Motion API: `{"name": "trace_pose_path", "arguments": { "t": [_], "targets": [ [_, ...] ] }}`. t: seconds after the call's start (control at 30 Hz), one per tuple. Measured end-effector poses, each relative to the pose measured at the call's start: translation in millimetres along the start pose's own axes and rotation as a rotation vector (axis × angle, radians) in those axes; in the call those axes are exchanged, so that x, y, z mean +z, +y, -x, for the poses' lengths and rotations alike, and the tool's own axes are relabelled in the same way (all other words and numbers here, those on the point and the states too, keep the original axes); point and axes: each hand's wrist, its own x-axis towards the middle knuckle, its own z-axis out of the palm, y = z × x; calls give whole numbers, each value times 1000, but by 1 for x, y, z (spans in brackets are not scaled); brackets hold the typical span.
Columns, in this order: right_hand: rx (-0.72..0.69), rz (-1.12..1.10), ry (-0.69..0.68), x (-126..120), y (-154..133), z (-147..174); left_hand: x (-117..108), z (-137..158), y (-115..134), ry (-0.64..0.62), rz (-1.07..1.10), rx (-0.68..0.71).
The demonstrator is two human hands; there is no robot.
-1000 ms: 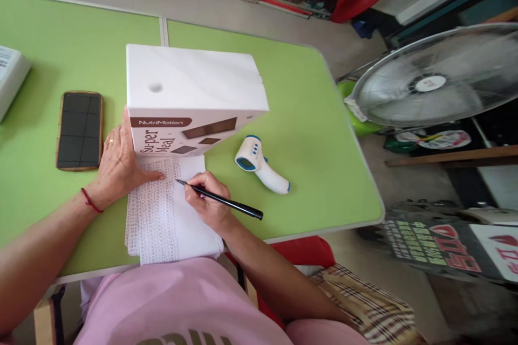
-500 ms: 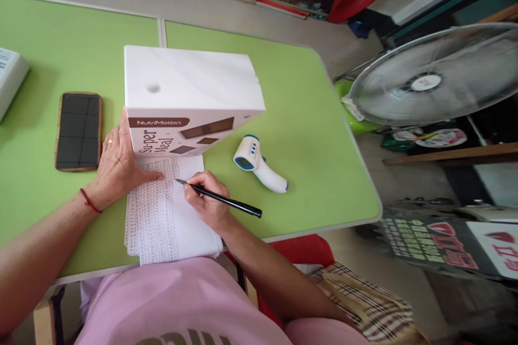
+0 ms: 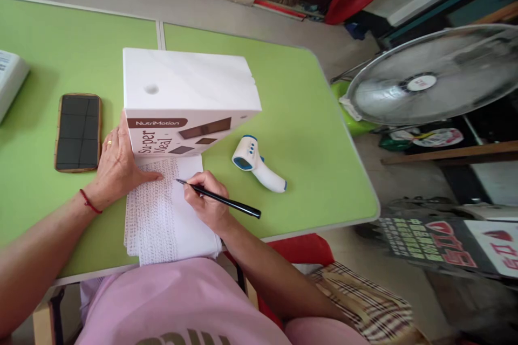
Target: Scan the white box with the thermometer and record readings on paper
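My right hand [image 3: 208, 199] is closed around a black pen [image 3: 230, 204], its tip at or just over sheets of paper [image 3: 184, 226] filled with dense handwritten rows on their left part. My left hand [image 3: 118, 159] lies with its thumb stretched across the sheets' upper part. Its fingers extend along the left side of a white box [image 3: 190, 78] printed "NutriMotion Su·per Meal", and their tips are partly hidden by it. The box covers the top of the paper. Left of that hand lies a dark-screened phone [image 3: 78, 132] in a brown-edged case.
A white and blue infrared thermometer [image 3: 259, 164] lies right of the box on the green table [image 3: 324, 172]. Another white box [image 3: 10, 81] is at the left edge. Beyond the table's right end stands a fan [image 3: 424, 81]. A red stool [image 3: 299, 248] is by the near edge.
The view has shifted very slightly. Both hands, the pen, the paper and the box keep practically the same places.
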Motion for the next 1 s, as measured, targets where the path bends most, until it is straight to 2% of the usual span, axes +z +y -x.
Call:
{"name": "trace_pose_path", "arguments": {
  "t": [0.17, 0.73, 1.0],
  "targets": [
    [32, -10, 38, 1, 2, 1, 2, 0, -2, 9, 6, 3],
    [-33, -12, 33, 0, 0, 0, 0, 0, 0, -2, 23, -10],
    [8, -6, 111, 1, -1, -1, 0, 0, 0, -22, -34, -18]
  ]
}}
